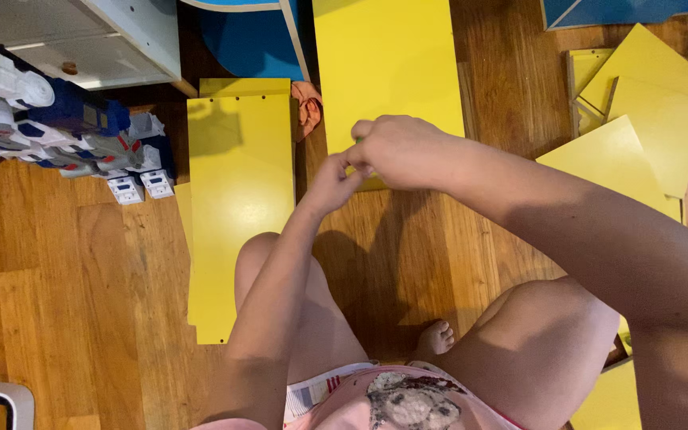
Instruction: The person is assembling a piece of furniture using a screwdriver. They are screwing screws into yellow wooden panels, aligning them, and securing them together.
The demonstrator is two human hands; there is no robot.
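Observation:
My right hand (400, 147) is curled shut over the near edge of a long yellow panel (388, 64) lying on the wooden floor. A sliver of something small and green shows at its fingertips; the rest is hidden. My left hand (332, 183) reaches up with pinched fingers that touch the right hand's fingertips at the same panel edge. What the left fingers pinch is hidden. A second yellow panel (236, 207) with small holes along its far edge lies to the left of my left arm.
Several yellow panels (639, 119) are stacked at the right. A blue, white and grey toy robot (57, 127) lies at the left by a white drawer unit (81, 40). An orange cloth (308, 107) sits between the panels. My bare knees and foot (437, 338) are below.

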